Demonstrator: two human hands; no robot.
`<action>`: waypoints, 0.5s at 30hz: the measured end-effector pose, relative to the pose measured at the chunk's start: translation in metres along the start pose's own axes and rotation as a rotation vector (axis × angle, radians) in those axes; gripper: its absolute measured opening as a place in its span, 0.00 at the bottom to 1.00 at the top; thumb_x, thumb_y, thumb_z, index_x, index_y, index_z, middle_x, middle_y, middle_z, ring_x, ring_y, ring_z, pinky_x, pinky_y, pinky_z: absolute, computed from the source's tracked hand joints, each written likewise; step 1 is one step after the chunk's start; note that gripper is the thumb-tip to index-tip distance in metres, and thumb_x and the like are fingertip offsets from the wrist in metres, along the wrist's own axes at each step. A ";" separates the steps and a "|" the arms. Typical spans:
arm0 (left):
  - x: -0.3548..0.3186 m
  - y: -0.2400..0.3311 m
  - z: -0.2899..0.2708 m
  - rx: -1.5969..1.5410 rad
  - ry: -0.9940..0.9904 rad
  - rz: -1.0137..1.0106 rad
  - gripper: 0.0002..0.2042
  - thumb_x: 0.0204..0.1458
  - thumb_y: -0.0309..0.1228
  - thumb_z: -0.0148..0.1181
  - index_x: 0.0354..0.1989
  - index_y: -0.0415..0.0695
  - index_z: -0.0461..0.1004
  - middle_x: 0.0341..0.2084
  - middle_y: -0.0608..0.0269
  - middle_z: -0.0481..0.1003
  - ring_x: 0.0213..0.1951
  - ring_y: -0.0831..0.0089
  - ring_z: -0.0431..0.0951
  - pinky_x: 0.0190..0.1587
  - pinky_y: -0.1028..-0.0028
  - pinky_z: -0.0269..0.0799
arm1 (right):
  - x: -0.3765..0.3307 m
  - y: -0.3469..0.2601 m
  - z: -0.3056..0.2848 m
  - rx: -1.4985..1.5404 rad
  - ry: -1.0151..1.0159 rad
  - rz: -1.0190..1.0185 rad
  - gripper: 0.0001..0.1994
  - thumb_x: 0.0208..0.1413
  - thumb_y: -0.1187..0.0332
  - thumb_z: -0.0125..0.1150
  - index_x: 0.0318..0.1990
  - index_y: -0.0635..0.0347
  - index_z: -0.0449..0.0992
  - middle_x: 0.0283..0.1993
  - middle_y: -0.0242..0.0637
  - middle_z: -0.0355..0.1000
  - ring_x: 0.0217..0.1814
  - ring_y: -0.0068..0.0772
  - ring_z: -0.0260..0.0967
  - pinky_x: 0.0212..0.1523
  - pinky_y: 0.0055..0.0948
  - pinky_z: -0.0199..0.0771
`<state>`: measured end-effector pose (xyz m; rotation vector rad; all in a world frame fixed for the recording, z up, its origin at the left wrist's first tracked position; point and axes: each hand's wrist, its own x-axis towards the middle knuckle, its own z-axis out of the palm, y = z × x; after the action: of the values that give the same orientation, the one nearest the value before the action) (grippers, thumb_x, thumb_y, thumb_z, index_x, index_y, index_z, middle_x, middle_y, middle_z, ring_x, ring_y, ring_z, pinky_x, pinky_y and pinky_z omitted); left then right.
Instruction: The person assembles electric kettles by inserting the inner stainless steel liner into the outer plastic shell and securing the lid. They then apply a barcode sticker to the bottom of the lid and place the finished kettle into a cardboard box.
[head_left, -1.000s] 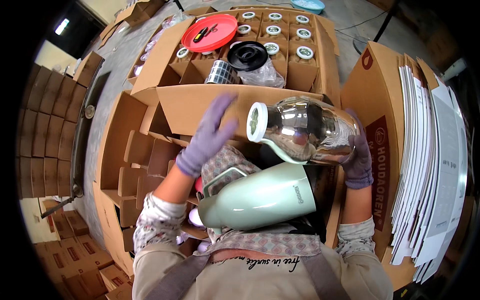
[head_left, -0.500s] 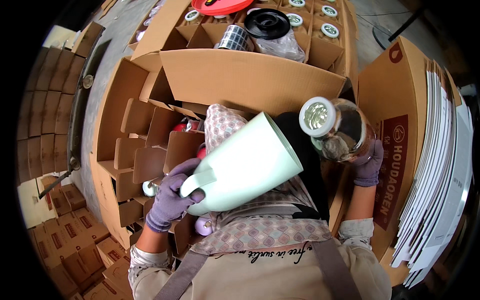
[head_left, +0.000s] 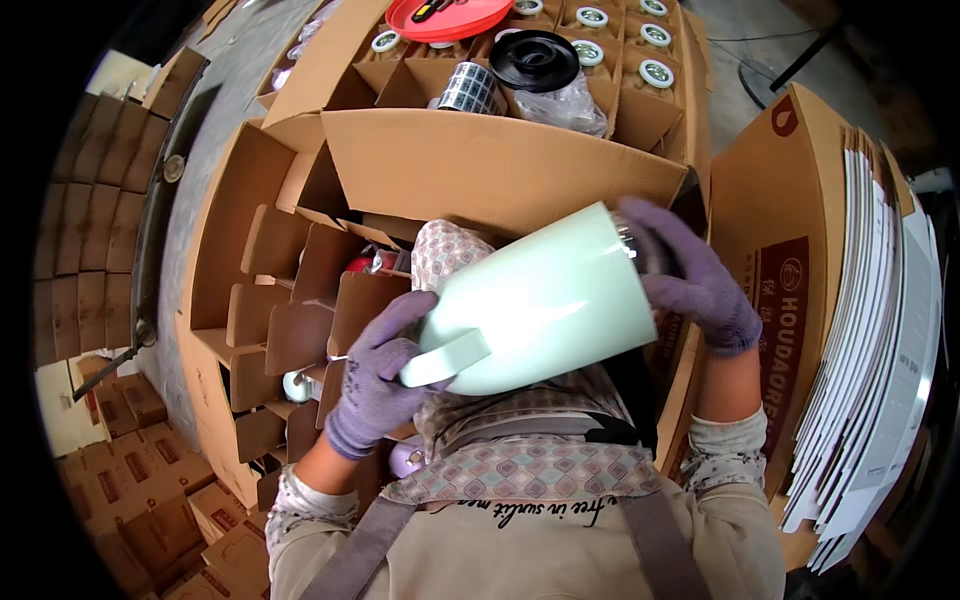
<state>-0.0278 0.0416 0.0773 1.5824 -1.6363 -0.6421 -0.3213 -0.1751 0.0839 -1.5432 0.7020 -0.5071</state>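
Observation:
Across my lap lies a mint-green thermos jug shell (head_left: 540, 305), tilted with its wide mouth to the upper right. My left hand (head_left: 385, 380), in a purple knitted glove, grips the shell by its handle end, thumb over the top. At the mouth, my right hand (head_left: 705, 290), gloved the same way, wraps around a silvery glass liner (head_left: 650, 250). The liner's neck end is inside or right at the shell's mouth; the rim and my fingers hide most of it.
A divided carton (head_left: 215, 230) stands at left with a few coloured jugs inside. Ahead, another carton (head_left: 500, 150) holds several glass liners, a red round lid (head_left: 450, 20), a black disc (head_left: 533, 62) and a label roll (head_left: 470, 90). Flattened cardboard (head_left: 860, 340) stands at right.
My right hand has brought the glass liner leftward to the shell's mouth, turning it neck-first toward the opening. My left hand has shifted the shell slightly right and up.

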 end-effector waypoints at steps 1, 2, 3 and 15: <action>0.002 0.000 0.008 -0.016 0.018 0.009 0.15 0.42 0.32 0.75 0.26 0.37 0.73 0.56 0.39 0.69 0.58 0.50 0.71 0.58 0.61 0.68 | 0.003 -0.009 0.002 -0.032 -0.066 0.000 0.33 0.47 0.58 0.66 0.60 0.65 0.67 0.58 0.46 0.67 0.63 0.38 0.64 0.65 0.34 0.60; -0.001 -0.003 0.014 -0.070 0.064 -0.014 0.15 0.43 0.33 0.74 0.27 0.38 0.73 0.56 0.40 0.69 0.59 0.50 0.71 0.58 0.61 0.68 | 0.007 -0.014 -0.003 -0.182 -0.095 -0.065 0.33 0.45 0.60 0.68 0.59 0.65 0.68 0.57 0.49 0.69 0.61 0.43 0.67 0.63 0.36 0.64; -0.011 -0.009 0.025 -0.131 0.114 -0.041 0.16 0.43 0.34 0.74 0.28 0.38 0.73 0.57 0.40 0.69 0.59 0.51 0.71 0.59 0.61 0.68 | 0.008 -0.024 -0.006 -0.319 -0.146 -0.129 0.33 0.44 0.60 0.68 0.59 0.65 0.68 0.56 0.49 0.69 0.60 0.45 0.67 0.62 0.37 0.65; -0.074 -0.041 0.086 -1.401 0.221 -0.465 0.30 0.46 0.39 0.61 0.54 0.29 0.66 0.36 0.58 0.75 0.29 0.77 0.76 0.27 0.81 0.71 | 0.021 -0.109 0.074 -1.085 -0.462 -0.038 0.20 0.36 0.59 0.73 0.36 0.56 0.74 0.23 0.27 0.74 0.26 0.31 0.76 0.31 0.30 0.76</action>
<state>-0.0756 0.0977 -0.0189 0.8383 -0.3157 -1.3685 -0.2406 -0.1356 0.1831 -2.5632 0.5958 0.2960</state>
